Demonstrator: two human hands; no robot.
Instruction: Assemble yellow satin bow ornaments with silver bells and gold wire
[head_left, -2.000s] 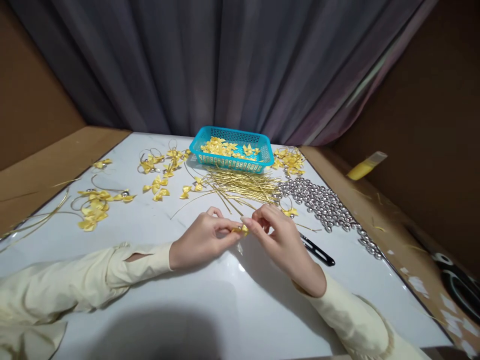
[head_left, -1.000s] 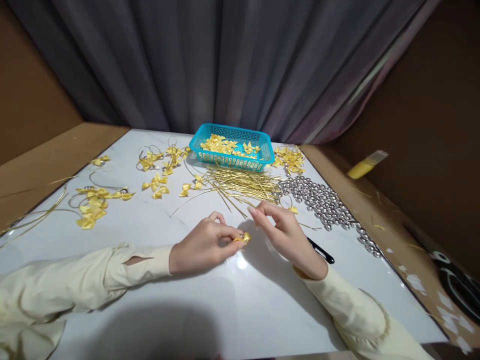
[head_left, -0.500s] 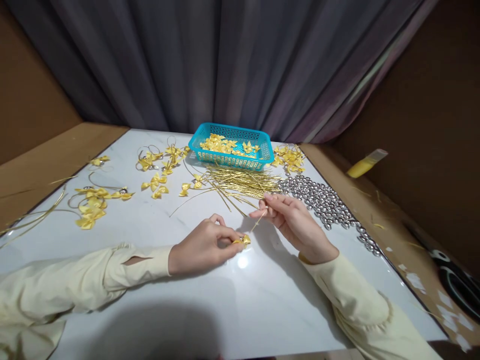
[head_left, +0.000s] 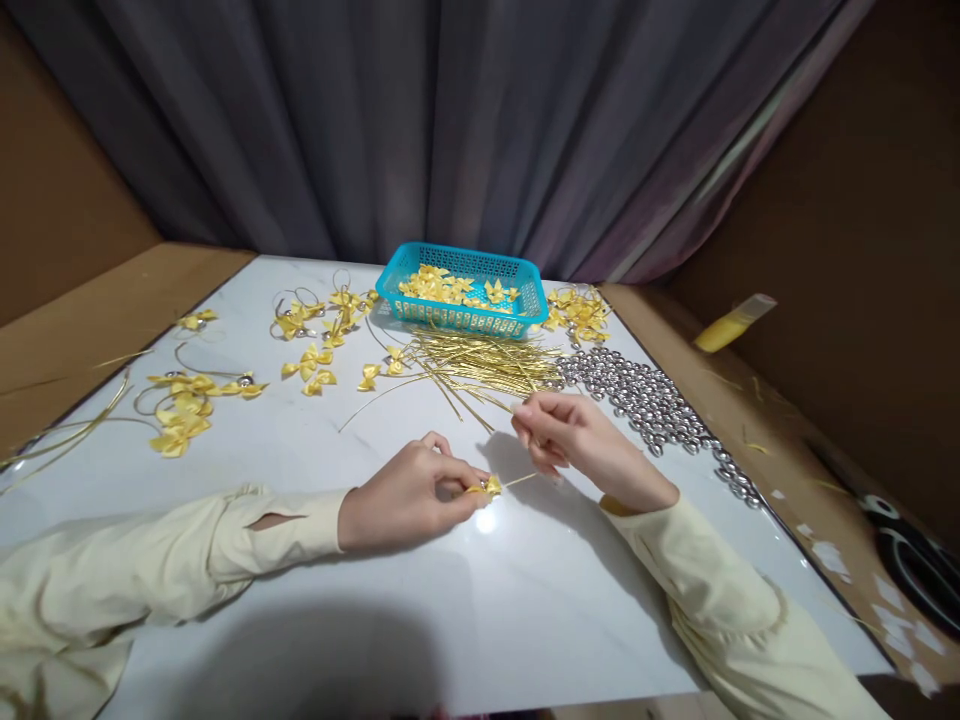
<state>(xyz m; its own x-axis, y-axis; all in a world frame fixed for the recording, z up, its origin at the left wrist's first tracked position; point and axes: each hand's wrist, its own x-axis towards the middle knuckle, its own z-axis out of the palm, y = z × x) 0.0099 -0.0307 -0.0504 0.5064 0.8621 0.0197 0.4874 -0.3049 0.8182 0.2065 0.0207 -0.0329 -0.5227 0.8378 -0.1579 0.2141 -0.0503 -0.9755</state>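
My left hand (head_left: 412,490) is closed in a pinch on a small yellow ribbon bow (head_left: 492,485), low over the white tabletop. From the bow a thin gold cord (head_left: 519,481) runs right toward the lower fingers of my right hand (head_left: 574,440). That hand is closed, thumb and forefinger pressed together and the other fingers curled around the cord's far end, which they partly hide. Just beyond it lies a pile of gold cords (head_left: 487,360). To its right are many silver beads (head_left: 637,395).
A blue basket (head_left: 461,325) of yellow bows stands at the back. Bows with looped cords (head_left: 180,425) lie at the left, and more bows (head_left: 577,315) lie right of the basket. Black-handled scissors (head_left: 911,560) and paper scraps (head_left: 829,560) are at the right edge.
My right hand has turned slightly and its lower fingers have dropped. The cord now lies flatter, pointing right from the bow. My left hand has stayed nearly still.
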